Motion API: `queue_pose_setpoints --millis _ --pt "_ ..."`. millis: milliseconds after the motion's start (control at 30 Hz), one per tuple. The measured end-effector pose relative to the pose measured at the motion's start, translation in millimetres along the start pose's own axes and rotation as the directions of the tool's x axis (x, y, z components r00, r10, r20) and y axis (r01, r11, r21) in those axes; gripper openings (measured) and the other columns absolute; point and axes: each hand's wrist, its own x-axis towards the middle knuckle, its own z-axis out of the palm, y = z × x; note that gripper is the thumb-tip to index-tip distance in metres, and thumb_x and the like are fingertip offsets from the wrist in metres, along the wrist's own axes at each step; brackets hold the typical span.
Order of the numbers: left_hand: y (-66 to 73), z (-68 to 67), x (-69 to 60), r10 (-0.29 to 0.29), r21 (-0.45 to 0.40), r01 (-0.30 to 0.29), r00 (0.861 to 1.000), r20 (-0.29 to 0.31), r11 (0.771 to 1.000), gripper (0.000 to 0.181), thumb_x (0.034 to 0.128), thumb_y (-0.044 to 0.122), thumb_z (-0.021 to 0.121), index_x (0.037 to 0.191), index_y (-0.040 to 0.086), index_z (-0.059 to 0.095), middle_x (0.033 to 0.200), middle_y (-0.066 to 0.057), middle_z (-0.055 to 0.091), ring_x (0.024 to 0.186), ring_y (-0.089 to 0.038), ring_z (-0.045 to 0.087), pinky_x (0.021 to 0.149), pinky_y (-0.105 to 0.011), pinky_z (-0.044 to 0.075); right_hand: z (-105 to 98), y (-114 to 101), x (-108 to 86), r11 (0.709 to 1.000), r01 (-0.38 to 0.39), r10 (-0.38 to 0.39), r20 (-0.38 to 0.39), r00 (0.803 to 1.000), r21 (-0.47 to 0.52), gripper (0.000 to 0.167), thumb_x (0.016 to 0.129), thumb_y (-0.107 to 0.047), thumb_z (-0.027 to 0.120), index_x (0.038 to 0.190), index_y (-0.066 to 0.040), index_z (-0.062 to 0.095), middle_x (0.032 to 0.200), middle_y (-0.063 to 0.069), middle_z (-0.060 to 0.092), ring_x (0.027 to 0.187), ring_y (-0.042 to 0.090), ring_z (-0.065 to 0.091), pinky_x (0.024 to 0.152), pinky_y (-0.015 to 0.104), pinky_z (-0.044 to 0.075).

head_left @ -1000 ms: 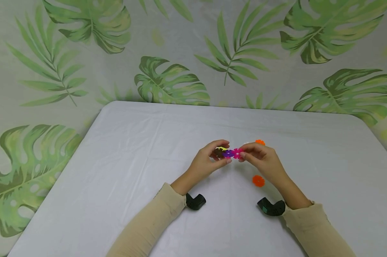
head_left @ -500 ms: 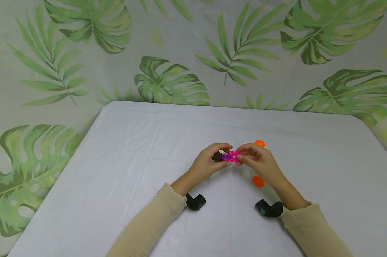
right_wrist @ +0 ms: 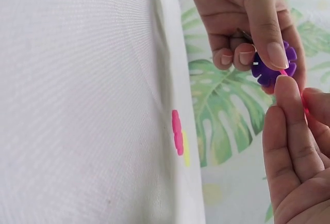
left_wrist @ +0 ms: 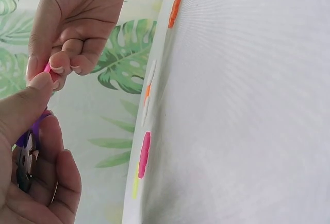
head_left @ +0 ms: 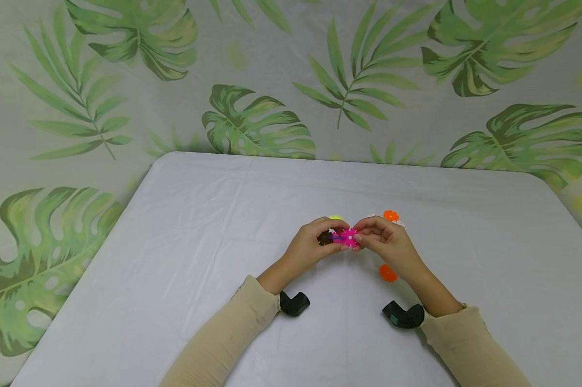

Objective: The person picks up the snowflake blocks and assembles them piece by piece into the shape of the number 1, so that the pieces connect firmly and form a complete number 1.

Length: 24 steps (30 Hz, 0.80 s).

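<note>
Both hands meet above the table around several flower-shaped notched plastic discs. My left hand (head_left: 312, 239) holds a brown disc (head_left: 324, 237) and a purple disc (right_wrist: 263, 74) set at an angle to it; its thumb touches the edge of a pink disc (head_left: 350, 237). Between thumb and fingertips, my right hand (head_left: 385, 236) pinches that pink disc. The pink disc's edge meets the purple one; whether they interlock is hidden by the fingers. In the left wrist view, the purple disc (left_wrist: 37, 126) shows behind my left thumb, with the dark disc (left_wrist: 23, 167) below.
On the white table (head_left: 223, 226) lie an orange disc (head_left: 388, 272) nearer the person and another orange disc (head_left: 390, 215) farther back beside white ones. A yellow disc (head_left: 336, 217) and a pink disc (left_wrist: 144, 154) lie beyond the left hand. Leaf-patterned cloth hangs behind.
My right hand has moved slightly left and down, bringing the pink disc closer to my left hand. The purple disc has turned more edge-on. My left fingers have lowered, uncovering the yellow disc behind.
</note>
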Motion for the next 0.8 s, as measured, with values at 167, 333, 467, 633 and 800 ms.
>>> queue_pose_setpoints --millis 167,333,467,633,800 --pt "0.0 -0.5 0.0 0.003 0.005 -0.003 1.000 -0.007 1.000 0.032 0.0743 0.005 0.072 0.104 0.005 0.063 0.091 -0.003 0.058 0.082 -0.015 0.056 0.068 -0.022 0.049 -0.5 -1.6 0.0 1.000 0.001 -0.001 0.015 1.000 -0.027 0.018 0.085 0.006 0.055 0.103 0.011 0.054 0.088 0.023 0.058 0.071 0.028 0.062 0.069 0.034 0.051" --pt "0.3 -0.4 0.2 0.002 0.019 -0.002 1.000 -0.018 1.000 0.033 0.0734 0.006 0.073 0.104 0.005 0.063 0.091 -0.002 0.059 0.080 -0.013 0.055 0.068 -0.021 0.049 -6.2 -6.2 -0.6 0.995 -0.009 0.008 -0.007 1.000 -0.100 0.020 0.085 0.001 0.058 0.104 0.007 0.055 0.092 0.018 0.059 0.077 0.027 0.063 0.072 0.032 0.051" --pt "-0.5 -0.1 0.7 -0.003 0.020 0.004 1.000 -0.019 1.000 0.033 0.0732 0.007 0.073 0.105 0.005 0.063 0.093 -0.003 0.059 0.081 -0.010 0.055 0.068 -0.020 0.049 -13.4 -12.1 -1.5 0.990 0.002 -0.005 -0.022 1.000 -0.141 0.022 0.086 0.000 0.059 0.107 0.005 0.055 0.098 0.021 0.058 0.086 0.021 0.062 0.077 0.028 0.049" --pt "1.5 -0.2 0.5 -0.006 0.016 0.006 1.000 -0.021 1.000 0.033 0.0731 0.004 0.073 0.105 0.003 0.062 0.093 -0.007 0.060 0.082 -0.017 0.056 0.069 -0.022 0.049 -19.9 -20.6 -6.1 0.981 0.018 -0.024 -0.030 0.999 -0.196 0.028 0.085 -0.001 0.060 0.112 0.002 0.054 0.106 0.016 0.059 0.096 0.021 0.059 0.080 0.024 0.047" --pt "24.1 -5.0 -1.6 -0.021 -0.003 0.021 1.000 -0.020 1.000 0.031 0.0736 -0.002 0.071 0.103 -0.003 0.061 0.092 -0.014 0.059 0.083 -0.025 0.056 0.071 -0.024 0.050 -26.3 -25.8 -16.1 0.949 0.031 -0.047 -0.044 0.998 -0.314 0.034 0.083 0.000 0.062 0.116 -0.002 0.054 0.110 0.007 0.058 0.099 0.013 0.057 0.081 0.020 0.046"
